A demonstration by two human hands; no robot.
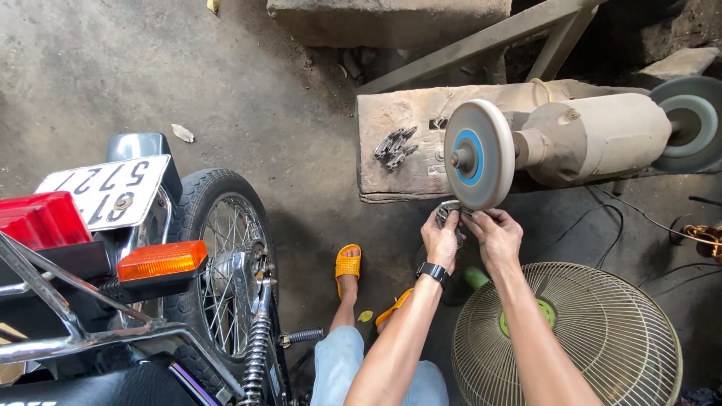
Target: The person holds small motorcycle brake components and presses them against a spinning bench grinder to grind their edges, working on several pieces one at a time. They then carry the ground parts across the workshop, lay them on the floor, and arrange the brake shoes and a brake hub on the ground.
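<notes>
Both my hands hold a small grey metal part (pixel 451 213) up against the lower edge of a grinding wheel (pixel 480 154) with a blue centre. My left hand (pixel 441 239), with a black watch on its wrist, grips the part from the left. From the right, my right hand (pixel 492 234) grips the same part. The wheel sits on a dusty bench grinder (pixel 594 139), which has a second wheel (pixel 688 124) at its far right end.
Several similar metal parts (pixel 395 146) lie on the worn wooden block (pixel 398 113) under the grinder. A motorcycle's rear wheel (pixel 226 248) and tail light (pixel 41 218) stand at left. A fan with a wire guard (pixel 568 334) lies at lower right. Cables (pixel 639 225) run across the concrete floor.
</notes>
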